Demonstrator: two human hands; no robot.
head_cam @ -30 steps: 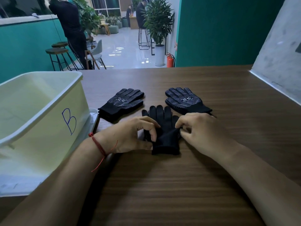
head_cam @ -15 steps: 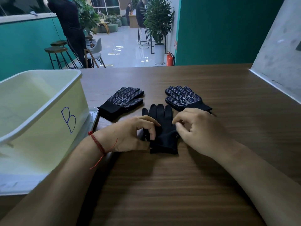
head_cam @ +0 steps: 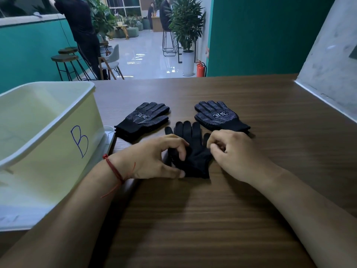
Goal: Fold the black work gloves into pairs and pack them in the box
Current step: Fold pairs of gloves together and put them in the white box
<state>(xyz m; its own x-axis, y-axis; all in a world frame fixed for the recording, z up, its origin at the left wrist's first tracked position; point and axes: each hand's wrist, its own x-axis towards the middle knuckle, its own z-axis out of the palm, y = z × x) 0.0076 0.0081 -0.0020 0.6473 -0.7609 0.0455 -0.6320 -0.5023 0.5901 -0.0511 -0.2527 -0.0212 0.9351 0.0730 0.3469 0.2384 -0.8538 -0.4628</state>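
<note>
Listing from the head view, the sole view.

Item: middle glove [head_cam: 193, 151], plain black side up, flat on the surface [head_cam: 193, 219], fingers pointing away.

Left hand [head_cam: 154, 159]: curled, gripping the glove's left edge and cuff.

Right hand [head_cam: 237, 153]: curled, pinching its right edge.

Item: dotted glove stack [head_cam: 143, 118], far left, apart.

Item: dotted single glove [head_cam: 218, 115], far right, cuff just beside the right hand.

Item: box [head_cam: 48, 151], marked B, at left, open-topped.

Risk: an uneven pull from either pinch may skew the layers, leaving a crooked fold. A loose bundle may spring apart when carried to the box.
</note>
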